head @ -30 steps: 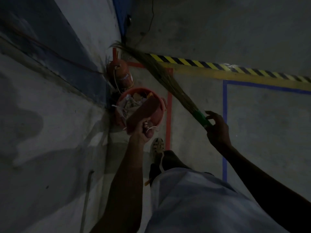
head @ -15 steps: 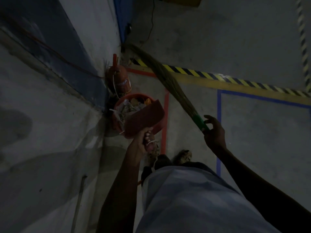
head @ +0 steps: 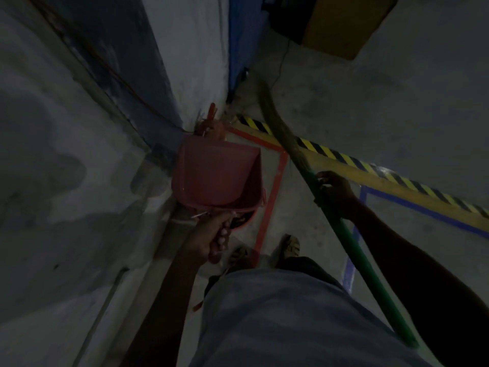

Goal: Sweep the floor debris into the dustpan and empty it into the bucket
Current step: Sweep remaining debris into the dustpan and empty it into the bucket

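Observation:
My left hand (head: pixel 211 234) grips the handle of a red dustpan (head: pixel 214 176), which is raised level in front of me with its flat underside facing the camera. The dustpan covers almost all of the red bucket (head: pixel 244 217); only a sliver of the bucket's rim shows under the pan's right corner. My right hand (head: pixel 334 193) holds a broom (head: pixel 280 133) by its green handle. The straw bristles reach away toward the wall corner. The scene is very dim.
A red fire extinguisher (head: pixel 211 125) stands in the wall corner just behind the dustpan. A grey wall (head: pixel 79 154) runs along the left. Yellow-black hazard tape (head: pixel 370 165), red tape and blue tape mark the concrete floor. A brown box (head: pixel 344 25) sits far back. My feet (head: pixel 289 246) are below.
The dustpan has swung up from its tipped pose over the bucket and now hides the bucket's contents. My right hand has slid onto the green broom handle. The camera moved closer.

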`<state>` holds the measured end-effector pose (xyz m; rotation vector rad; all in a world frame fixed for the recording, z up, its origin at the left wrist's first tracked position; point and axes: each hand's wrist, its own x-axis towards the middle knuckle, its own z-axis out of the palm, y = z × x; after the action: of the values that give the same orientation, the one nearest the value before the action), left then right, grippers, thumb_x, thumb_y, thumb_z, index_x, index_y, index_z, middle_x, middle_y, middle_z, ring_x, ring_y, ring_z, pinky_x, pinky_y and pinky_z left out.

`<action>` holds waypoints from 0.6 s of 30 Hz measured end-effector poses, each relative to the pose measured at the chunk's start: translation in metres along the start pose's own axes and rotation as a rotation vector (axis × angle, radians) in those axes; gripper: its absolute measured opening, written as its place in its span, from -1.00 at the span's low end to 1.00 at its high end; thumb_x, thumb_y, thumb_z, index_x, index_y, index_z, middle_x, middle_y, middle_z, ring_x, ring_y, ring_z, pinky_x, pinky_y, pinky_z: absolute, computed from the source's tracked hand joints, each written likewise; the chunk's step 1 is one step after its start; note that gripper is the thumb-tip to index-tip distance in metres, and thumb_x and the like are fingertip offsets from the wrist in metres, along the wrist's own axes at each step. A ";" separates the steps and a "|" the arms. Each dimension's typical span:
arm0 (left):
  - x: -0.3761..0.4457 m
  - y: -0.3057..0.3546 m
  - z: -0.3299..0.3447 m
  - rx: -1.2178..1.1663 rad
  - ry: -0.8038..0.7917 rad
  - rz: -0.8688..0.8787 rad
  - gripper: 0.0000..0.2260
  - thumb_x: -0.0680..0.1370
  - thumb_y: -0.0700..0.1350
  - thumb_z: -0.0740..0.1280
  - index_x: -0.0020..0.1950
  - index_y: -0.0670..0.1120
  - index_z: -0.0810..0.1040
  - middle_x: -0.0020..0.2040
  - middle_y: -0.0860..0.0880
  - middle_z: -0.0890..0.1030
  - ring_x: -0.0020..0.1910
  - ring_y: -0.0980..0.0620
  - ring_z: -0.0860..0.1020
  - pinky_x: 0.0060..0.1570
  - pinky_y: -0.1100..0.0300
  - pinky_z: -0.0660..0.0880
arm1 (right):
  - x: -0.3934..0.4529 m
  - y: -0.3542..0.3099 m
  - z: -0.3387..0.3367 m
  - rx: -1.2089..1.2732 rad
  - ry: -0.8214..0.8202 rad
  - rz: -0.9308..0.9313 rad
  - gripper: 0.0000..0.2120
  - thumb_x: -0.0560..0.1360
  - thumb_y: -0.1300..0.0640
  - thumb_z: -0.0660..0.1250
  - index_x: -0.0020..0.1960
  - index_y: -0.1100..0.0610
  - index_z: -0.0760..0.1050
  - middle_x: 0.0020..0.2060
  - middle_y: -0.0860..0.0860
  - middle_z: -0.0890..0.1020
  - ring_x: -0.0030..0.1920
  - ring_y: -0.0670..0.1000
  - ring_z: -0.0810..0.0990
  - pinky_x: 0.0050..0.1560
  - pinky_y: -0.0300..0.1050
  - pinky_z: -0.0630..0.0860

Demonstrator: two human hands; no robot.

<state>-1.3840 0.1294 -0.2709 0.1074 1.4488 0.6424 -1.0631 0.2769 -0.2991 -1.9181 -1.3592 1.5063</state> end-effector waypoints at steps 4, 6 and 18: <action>-0.014 0.008 0.035 -0.003 0.052 0.017 -0.62 0.52 0.06 0.42 -0.43 0.01 0.40 -0.49 0.02 0.32 -0.60 0.09 0.25 -0.36 0.24 0.08 | 0.041 -0.024 -0.033 0.070 -0.063 -0.029 -0.73 0.59 0.45 0.16 0.09 0.18 0.54 0.01 0.28 0.56 -0.33 0.23 0.65 -0.38 0.04 0.61; -0.020 0.016 0.061 -0.019 0.067 0.023 -0.63 0.54 0.05 0.42 -0.41 -0.01 0.41 -0.51 0.02 0.33 -0.62 0.10 0.26 -0.43 0.31 0.14 | 0.058 -0.029 -0.048 0.194 -0.083 0.026 -0.78 0.60 0.35 0.21 0.15 0.18 0.55 0.01 0.29 0.58 -0.26 0.25 0.65 -0.33 0.06 0.59; -0.035 0.032 0.229 -0.252 0.138 0.210 -0.66 0.59 -0.07 0.39 -0.34 -0.08 0.39 -0.54 0.00 0.31 -0.65 0.10 0.24 -0.58 0.38 0.17 | 0.134 -0.021 -0.158 0.229 -0.317 0.082 -0.79 0.64 0.27 0.24 0.25 0.18 0.51 0.23 0.21 0.50 0.07 0.10 0.56 -0.09 -0.11 0.66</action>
<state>-1.1790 0.2108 -0.1918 0.0177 1.4881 1.0155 -0.9362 0.4419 -0.2978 -1.6637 -1.1748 1.9791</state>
